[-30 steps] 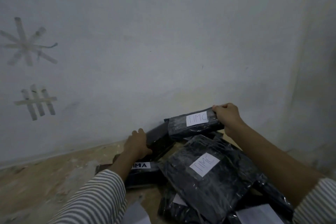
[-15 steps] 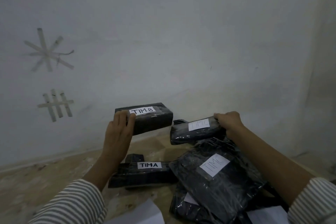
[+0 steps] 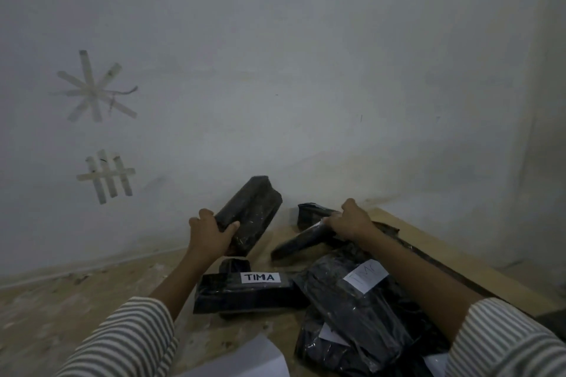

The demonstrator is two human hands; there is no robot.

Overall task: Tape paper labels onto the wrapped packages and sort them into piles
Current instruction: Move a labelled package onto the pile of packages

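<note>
My left hand (image 3: 211, 232) grips a black wrapped package (image 3: 252, 214) by its near end, held tilted in the air near the wall with its label turned away. My right hand (image 3: 350, 220) grips a second black package (image 3: 306, 239), tipped on edge over the pile, its label mostly hidden. A package labelled TIMA (image 3: 245, 291) lies flat on the floor below my left hand. To its right lies a bigger package with a handwritten label (image 3: 361, 294) on top of other black packages.
A white wall (image 3: 275, 70) rises just behind, with tape strips stuck on it as a star (image 3: 93, 90) and as a grid (image 3: 107, 176). A brown board (image 3: 444, 254) lies along the right. White paper sheets (image 3: 245, 358) lie at the bottom edge.
My left hand has turned its package so the TIMB label no longer shows, and tilted it end-up. My right hand has tipped its package onto its edge, hiding most of its label.
</note>
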